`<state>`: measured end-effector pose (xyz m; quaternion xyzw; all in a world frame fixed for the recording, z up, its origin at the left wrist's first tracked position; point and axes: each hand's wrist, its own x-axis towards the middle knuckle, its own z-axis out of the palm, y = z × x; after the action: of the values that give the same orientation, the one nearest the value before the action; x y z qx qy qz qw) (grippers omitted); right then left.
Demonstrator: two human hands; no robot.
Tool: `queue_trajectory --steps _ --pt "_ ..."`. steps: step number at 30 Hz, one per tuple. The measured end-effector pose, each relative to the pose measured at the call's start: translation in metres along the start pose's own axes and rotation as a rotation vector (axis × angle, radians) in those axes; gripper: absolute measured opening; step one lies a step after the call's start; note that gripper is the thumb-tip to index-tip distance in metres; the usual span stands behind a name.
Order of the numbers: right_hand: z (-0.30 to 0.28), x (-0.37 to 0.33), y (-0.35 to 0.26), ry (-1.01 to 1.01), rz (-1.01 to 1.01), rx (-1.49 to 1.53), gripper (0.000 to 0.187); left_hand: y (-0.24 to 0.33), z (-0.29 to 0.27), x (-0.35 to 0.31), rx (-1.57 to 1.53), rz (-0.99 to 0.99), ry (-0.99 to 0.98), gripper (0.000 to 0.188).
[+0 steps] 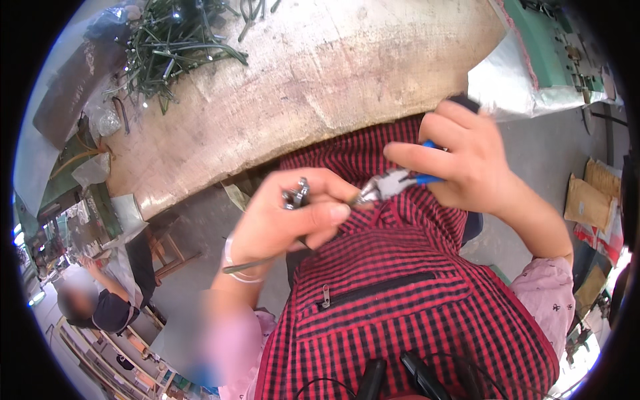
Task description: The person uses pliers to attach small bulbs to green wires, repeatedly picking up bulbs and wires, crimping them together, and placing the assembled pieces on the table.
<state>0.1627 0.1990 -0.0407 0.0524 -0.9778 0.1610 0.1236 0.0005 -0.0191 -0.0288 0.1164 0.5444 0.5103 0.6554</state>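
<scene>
My right hand (pixel 460 157) is closed round a pair of pliers (pixel 388 184) with blue handles, its jaws pointing left. The jaw tips meet the fingertips of my left hand (pixel 287 217) above my lap, over a small piece that I cannot make out clearly. That left hand is closed on a thin dark strap, whose loose end (pixel 250 267) sticks out by the wrist. Shiny metal fittings (pixel 297 194) show between its fingers. A red and black checked apron (pixel 380 293) with a zipped pocket lies behind both hands.
Ahead stands a worn, cloth-covered table (pixel 313 80), its near edge just beyond my hands. A heap of dark green straps (pixel 177 50) with metal ends lies at its far left. Another person (pixel 110 293) sits at the left. Brown packages (pixel 592 200) are at the right.
</scene>
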Motion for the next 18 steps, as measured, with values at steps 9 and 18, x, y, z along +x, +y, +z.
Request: queue_trajectory --steps 9,18 --pt "0.032 -0.033 -0.001 0.081 0.578 0.715 0.041 0.111 -0.048 0.12 1.139 0.836 0.698 0.028" --pt "0.047 -0.017 -0.008 -0.002 0.477 0.861 0.042 0.177 -0.119 0.273 1.767 0.279 1.237 0.023"
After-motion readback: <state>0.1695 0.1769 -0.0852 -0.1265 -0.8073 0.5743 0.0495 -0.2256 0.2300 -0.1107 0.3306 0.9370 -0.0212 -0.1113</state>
